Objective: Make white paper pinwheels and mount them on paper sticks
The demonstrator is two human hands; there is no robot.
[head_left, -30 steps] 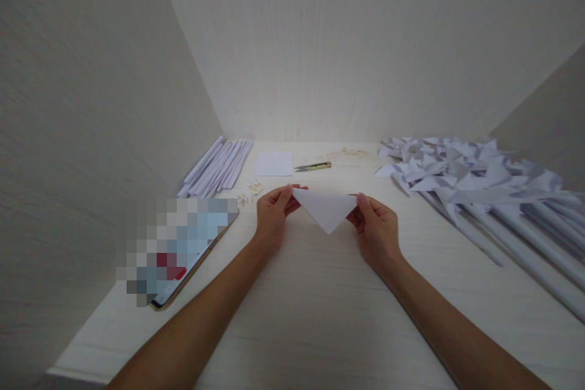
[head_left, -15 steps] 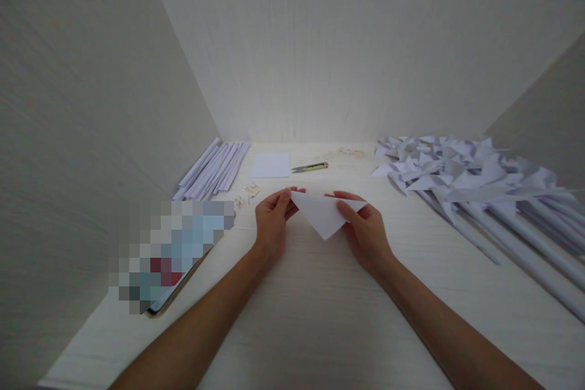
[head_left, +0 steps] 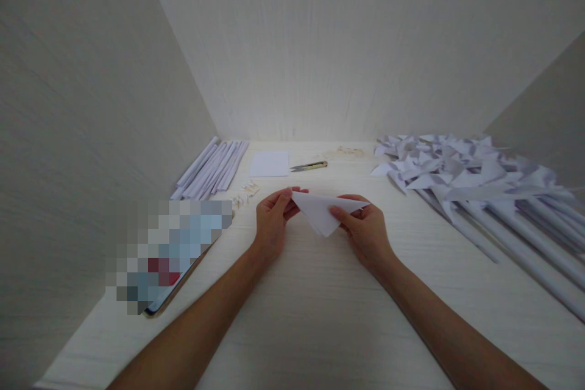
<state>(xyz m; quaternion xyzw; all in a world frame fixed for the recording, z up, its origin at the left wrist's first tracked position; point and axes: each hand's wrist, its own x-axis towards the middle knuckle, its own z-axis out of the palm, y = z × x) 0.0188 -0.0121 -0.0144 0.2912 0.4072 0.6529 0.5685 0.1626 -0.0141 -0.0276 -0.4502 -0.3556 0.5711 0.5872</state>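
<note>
A white sheet of paper (head_left: pixel 319 213), folded into a triangle, is held above the table with one corner pointing down toward me. My left hand (head_left: pixel 273 216) pinches its left corner between thumb and fingers. On the other side my right hand (head_left: pixel 364 225) grips it, thumb lying on the front near the middle of the paper and fingers behind, mostly hidden. The layers part slightly at the lower corner. Beyond the hands lie thread snips (head_left: pixel 309 166) and a flat stack of white paper (head_left: pixel 269 164).
Rolled paper sticks (head_left: pixel 212 167) lie at the back left, with small pale bits (head_left: pixel 245 193) nearby. A phone (head_left: pixel 183 262), its screen blurred, rests at the left. Paper pinwheels on sticks (head_left: pixel 457 170) pile up on the right. More small bits (head_left: pixel 350 151) lie near the back wall.
My right thumb has slid a little left along the folded paper. The lower corner now shows its layers slightly apart. My left hand keeps its pinch.
</note>
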